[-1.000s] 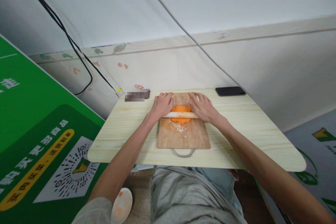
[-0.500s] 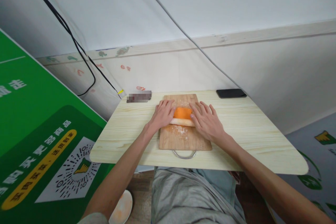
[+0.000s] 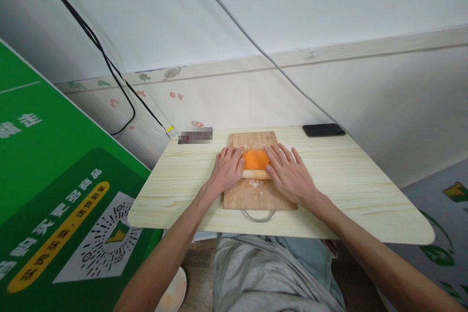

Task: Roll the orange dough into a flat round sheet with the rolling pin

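A flat orange sheet of dough (image 3: 256, 160) lies across the middle of a wooden cutting board (image 3: 258, 197) dusted with flour. Along its near edge rests a pale rolling pin (image 3: 255, 174), its ends hidden under my hands. My left hand (image 3: 228, 166) lies palm down over the pin's left end, fingers stretched forward, thumb beside the dough. Over the right end, my right hand (image 3: 288, 170) is flat too, with its fingers spread and reaching past the pin. Neither hand wraps its fingers round the pin.
The board, with a metal handle (image 3: 259, 216), sits on a pale wood-grain table (image 3: 340, 175) against the wall. A black phone (image 3: 323, 130) lies back right; a blurred-out object (image 3: 195, 135) is back left. A white bowl (image 3: 175, 290) stands below the table.
The rolling pin and both hands have shifted slightly towards me, and a little more of the orange dough shows beyond the pin. The view has moved slightly.
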`<move>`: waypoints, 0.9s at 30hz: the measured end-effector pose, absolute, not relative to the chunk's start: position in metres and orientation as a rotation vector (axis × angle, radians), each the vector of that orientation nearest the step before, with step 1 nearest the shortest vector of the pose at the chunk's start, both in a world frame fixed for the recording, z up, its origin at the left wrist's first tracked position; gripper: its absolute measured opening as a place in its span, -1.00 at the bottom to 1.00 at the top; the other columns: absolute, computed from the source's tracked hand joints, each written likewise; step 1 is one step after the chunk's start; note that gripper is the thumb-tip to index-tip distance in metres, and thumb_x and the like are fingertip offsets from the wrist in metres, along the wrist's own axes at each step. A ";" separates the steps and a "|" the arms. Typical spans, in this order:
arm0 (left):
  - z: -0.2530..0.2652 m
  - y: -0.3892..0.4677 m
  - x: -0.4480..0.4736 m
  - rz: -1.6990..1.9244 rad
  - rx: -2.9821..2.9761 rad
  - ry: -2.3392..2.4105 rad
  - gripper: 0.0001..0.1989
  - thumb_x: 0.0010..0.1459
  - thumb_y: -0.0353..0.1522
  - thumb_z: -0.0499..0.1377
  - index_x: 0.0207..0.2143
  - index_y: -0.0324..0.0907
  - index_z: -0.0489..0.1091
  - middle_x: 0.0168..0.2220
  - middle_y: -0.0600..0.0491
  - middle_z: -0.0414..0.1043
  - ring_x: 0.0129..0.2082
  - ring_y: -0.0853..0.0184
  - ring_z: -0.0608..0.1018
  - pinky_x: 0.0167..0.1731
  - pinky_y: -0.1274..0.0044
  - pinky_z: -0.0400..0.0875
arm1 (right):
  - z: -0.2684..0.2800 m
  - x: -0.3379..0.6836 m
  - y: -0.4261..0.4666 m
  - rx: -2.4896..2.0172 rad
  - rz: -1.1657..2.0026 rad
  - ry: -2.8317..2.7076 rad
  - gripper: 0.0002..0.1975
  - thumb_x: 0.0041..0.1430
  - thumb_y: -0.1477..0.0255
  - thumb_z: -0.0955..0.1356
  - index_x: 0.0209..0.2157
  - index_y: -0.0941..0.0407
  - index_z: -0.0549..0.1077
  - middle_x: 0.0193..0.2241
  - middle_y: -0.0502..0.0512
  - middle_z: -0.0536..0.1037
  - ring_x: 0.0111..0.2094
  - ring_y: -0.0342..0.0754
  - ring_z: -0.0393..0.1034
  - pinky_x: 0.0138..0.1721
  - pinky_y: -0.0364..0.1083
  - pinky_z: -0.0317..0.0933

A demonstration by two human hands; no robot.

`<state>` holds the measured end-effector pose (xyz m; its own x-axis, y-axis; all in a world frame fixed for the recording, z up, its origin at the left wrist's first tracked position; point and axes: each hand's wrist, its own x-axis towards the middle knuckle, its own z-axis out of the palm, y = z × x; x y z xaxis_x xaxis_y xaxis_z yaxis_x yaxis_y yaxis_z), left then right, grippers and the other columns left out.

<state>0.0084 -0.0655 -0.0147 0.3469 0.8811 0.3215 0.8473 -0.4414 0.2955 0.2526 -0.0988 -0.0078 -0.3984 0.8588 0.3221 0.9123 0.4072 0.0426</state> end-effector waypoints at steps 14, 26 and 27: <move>-0.011 -0.016 0.006 0.484 2.466 1.657 -0.52 0.52 -0.24 -0.10 0.38 -0.08 0.30 0.26 -0.15 0.42 0.25 0.04 0.43 0.22 0.15 0.37 | 0.003 0.252 -0.042 -1.551 -0.078 -2.550 -0.36 0.55 0.25 -0.01 0.49 0.18 0.18 0.41 0.32 0.35 0.37 0.23 0.25 0.28 0.25 0.28; -0.013 0.018 0.007 0.602 2.404 1.740 -0.51 0.55 -0.16 -0.14 0.30 -0.08 0.39 0.17 -0.19 0.45 0.17 0.00 0.42 0.19 0.10 0.38 | 0.014 0.249 -0.025 -1.645 -0.038 -2.533 -0.34 0.55 0.19 -0.01 0.50 0.18 0.12 0.21 0.42 0.51 0.17 0.30 0.34 0.00 0.19 0.38; -0.014 0.021 0.008 0.606 2.369 1.772 -0.50 0.55 -0.15 -0.15 0.32 -0.08 0.36 0.19 -0.19 0.43 0.18 -0.01 0.42 0.19 0.09 0.37 | 0.014 0.250 -0.022 -1.658 -0.012 -2.532 -0.35 0.55 0.17 -0.01 0.50 0.15 0.13 0.23 0.42 0.49 0.17 0.31 0.33 0.02 0.22 0.37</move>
